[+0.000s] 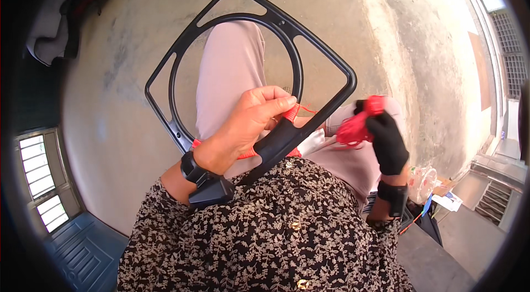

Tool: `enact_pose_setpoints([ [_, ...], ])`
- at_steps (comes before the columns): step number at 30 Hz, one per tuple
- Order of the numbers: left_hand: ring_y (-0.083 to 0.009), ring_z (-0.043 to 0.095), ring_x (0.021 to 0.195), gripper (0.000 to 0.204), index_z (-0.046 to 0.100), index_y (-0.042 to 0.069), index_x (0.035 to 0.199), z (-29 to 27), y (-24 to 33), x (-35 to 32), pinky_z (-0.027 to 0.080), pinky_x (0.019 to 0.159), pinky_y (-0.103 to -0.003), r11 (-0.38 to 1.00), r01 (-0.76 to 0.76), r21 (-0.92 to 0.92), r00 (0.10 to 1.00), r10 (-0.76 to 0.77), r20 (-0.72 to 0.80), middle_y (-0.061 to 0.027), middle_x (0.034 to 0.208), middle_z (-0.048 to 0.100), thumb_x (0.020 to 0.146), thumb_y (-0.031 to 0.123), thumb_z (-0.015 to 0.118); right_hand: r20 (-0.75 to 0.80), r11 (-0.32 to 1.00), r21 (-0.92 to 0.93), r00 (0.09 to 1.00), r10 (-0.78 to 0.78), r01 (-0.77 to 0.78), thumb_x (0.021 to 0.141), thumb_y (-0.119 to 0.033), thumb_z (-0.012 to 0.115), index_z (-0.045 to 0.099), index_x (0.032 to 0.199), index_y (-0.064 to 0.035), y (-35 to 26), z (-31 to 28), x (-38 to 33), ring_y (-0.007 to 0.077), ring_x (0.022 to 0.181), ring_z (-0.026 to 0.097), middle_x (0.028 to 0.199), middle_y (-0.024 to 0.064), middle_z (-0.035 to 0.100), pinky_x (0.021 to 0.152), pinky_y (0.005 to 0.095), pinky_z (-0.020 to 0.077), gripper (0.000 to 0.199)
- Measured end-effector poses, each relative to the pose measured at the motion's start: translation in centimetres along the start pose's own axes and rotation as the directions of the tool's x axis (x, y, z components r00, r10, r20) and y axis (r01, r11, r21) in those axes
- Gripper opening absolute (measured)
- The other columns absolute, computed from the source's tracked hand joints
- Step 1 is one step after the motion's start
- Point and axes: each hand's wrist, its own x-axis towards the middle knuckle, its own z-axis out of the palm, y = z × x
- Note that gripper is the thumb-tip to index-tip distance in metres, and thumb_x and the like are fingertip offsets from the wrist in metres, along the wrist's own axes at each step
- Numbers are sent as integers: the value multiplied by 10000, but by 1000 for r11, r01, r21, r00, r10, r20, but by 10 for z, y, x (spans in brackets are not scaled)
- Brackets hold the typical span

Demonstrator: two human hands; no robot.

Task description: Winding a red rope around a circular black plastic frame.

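Note:
A black frame point(280, 140), squarish outside with a round ring inside, rests tilted across my lap. Red cord wrapping point(291, 113) is wound round part of the ring. My bare left hand point(251, 118) is closed, with thumb and forefinger pinching the ring at the end of this wrapping. More red wrapping shows beneath the left wrist, partly hidden by it. My right hand point(387, 143), in a black glove and somewhat blurred, is closed on a bundle of red cord point(353, 129), to the right of the frame. A thin red strand runs from the wrapping toward the right.
My legs in pale trousers point(229, 65) lie under the frame. A clear plastic bag point(422, 181) and papers point(447, 201) sit beside me on the right. A blue panelled door point(83, 250) stands at lower left, and dark objects point(69, 10) at upper left.

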Motion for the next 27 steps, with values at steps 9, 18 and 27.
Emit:
enact_pose_setpoints([
  [9,-49,587,662,134,589,25,901,18,-14,3,462,578,-180,997,-50,-52,993,55,109,-21,785,644,897,151,636,287,952,306,955,-78,-14,861,-106,587,436,1337,7,-30,68,48,134,993,569,1080,57,609,849,272,471,512],
  [18,-67,602,707,239,621,10,959,26,-21,12,487,595,-205,957,-103,273,994,94,47,-37,859,657,914,244,598,601,836,509,779,-176,-204,949,-371,486,494,1270,39,-4,75,77,196,1028,590,1149,147,598,914,309,469,521],
  [27,-112,611,670,318,641,22,1010,23,-32,15,497,618,-235,984,104,-145,994,-101,28,-59,837,665,934,299,504,283,930,348,932,-225,118,945,-137,504,518,1243,29,15,88,58,189,1012,602,1156,123,606,907,305,488,341],
])
